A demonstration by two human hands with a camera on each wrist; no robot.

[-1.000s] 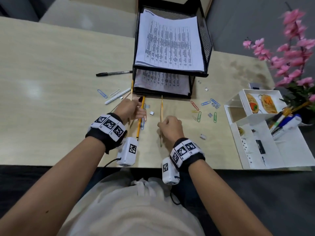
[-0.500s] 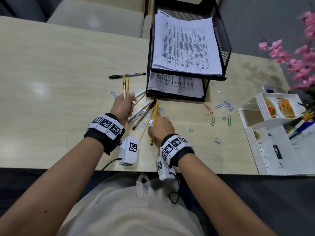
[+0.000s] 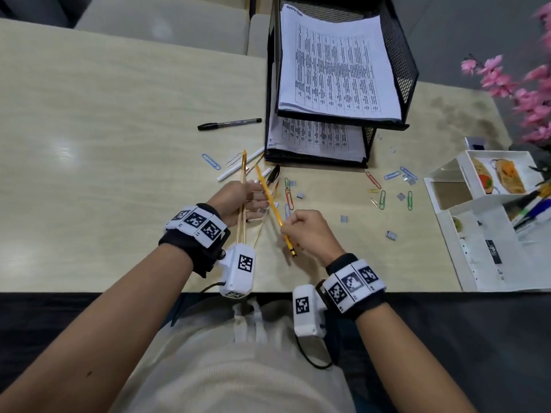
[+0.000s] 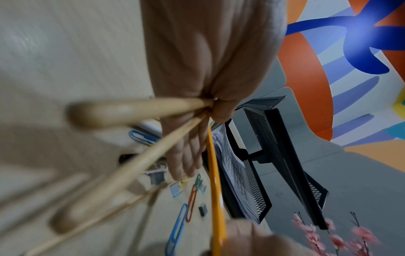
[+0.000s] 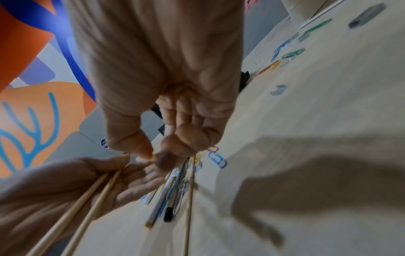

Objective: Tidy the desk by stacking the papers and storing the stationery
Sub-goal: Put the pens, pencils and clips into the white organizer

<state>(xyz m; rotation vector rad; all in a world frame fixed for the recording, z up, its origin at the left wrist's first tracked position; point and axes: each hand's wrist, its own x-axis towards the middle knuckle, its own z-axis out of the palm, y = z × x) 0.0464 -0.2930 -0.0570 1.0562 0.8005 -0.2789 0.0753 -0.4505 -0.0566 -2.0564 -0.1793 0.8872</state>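
Note:
My left hand (image 3: 235,201) grips two plain wooden pencils (image 3: 243,186) upright against the palm, with its fingers (image 4: 188,155) stretched out. My right hand (image 3: 304,229) pinches a yellow pencil (image 3: 272,205) near its lower end and angles its tip across the left hand's fingers. In the right wrist view the pinch on the yellow pencil (image 5: 153,157) sits just above the left hand (image 5: 72,187). Under the hands lie white pens (image 3: 238,172), a black pen (image 3: 272,175) and another thin wooden pencil (image 5: 189,199). Printed papers (image 3: 337,67) fill the black mesh tray (image 3: 399,64).
A black pen (image 3: 229,124) lies alone left of the tray. Coloured paper clips (image 3: 382,199) and small metal staple pieces (image 3: 391,235) are scattered on the desk (image 3: 104,129). A white organiser (image 3: 477,248) holding pens stands at the right edge, pink flowers (image 3: 533,93) behind it.
My right hand has lifted the yellow pencil off the desk and swung its tip toward the left hand. The left hand still holds the two wooden pencils, now nearer me.

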